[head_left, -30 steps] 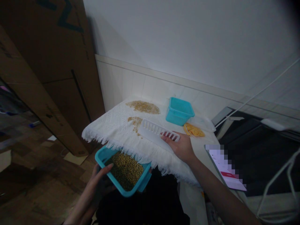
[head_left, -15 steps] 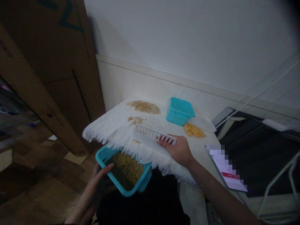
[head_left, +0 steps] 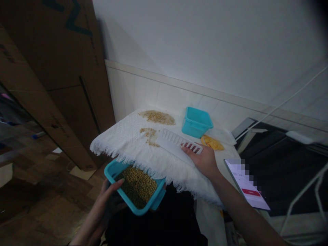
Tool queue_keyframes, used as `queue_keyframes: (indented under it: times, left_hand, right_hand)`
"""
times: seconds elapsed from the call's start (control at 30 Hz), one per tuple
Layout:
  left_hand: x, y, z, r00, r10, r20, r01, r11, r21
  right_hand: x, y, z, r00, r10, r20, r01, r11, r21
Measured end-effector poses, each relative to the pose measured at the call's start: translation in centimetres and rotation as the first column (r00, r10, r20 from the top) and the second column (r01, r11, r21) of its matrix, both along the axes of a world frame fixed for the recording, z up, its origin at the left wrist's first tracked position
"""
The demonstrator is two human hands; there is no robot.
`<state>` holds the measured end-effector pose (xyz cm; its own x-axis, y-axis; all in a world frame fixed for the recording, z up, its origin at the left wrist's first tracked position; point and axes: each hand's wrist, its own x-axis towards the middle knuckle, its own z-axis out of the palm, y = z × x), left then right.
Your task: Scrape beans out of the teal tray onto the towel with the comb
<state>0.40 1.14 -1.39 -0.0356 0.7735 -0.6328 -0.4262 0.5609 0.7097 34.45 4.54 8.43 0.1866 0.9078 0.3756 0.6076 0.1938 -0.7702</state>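
Since half a second ago, the white slotted piece [head_left: 173, 143] has shifted toward 2 o'clock, away from the fringe of the white cloth [head_left: 120, 136]. Its far end now sits just beside the small bean scatter [head_left: 149, 131], which lies at about its 9 o'clock. The few beans that showed near the fringe are no longer visible there; whether they went into the filled container [head_left: 129, 203] cannot be told. The right hand [head_left: 205, 160], moved along with the piece, grips its 4 o'clock end, thumb on the near face.

Unmoved, the left hand [head_left: 109, 194] holds the filled container by its 9 o'clock side, thumb over the rim; yellow and dark green grains [head_left: 140, 179] lie inside. That container remains below the fringe, at 7 o'clock from the piece. Toward 12 o'clock of the scatter, the larger bean pile [head_left: 159, 117] looks undisturbed; the second teal container [head_left: 192, 128] stands at 2 o'clock.
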Motion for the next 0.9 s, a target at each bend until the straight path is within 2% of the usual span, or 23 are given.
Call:
queue_keyframes:
  times: [0.13,0.23,0.43,0.67,0.9]
  left_hand:
    - [0.0,0.3,-0.2,1.000,-0.005,-0.011,0.005,1.000,-0.007]
    - [0.0,0.2,0.2,1.000,0.006,0.002,-0.006,1.000,-0.018]
    - [0.3,-0.1,0.9,1.000,0.011,-0.013,-0.011,1.000,-0.022]
    - [0.1,0.1,0.5,0.999,0.004,-0.037,-0.005,1.000,-0.030]
    - [-0.1,0.3,0.4,1.000,-0.009,-0.022,0.009,1.000,-0.030]
  right_hand:
    - [0.9,0.6,-0.8,1.000,-0.005,0.023,0.005,1.000,0.007]
    - [0.9,0.6,-1.1,1.000,0.014,0.019,-0.014,1.000,-0.008]
    - [0.7,0.5,-1.1,1.000,0.025,-0.018,-0.025,1.000,-0.009]
    - [0.0,0.8,-1.1,0.997,0.058,-0.051,-0.059,0.998,-0.016]
    - [-0.9,1.0,-0.4,0.995,0.092,-0.034,-0.093,0.995,-0.038]
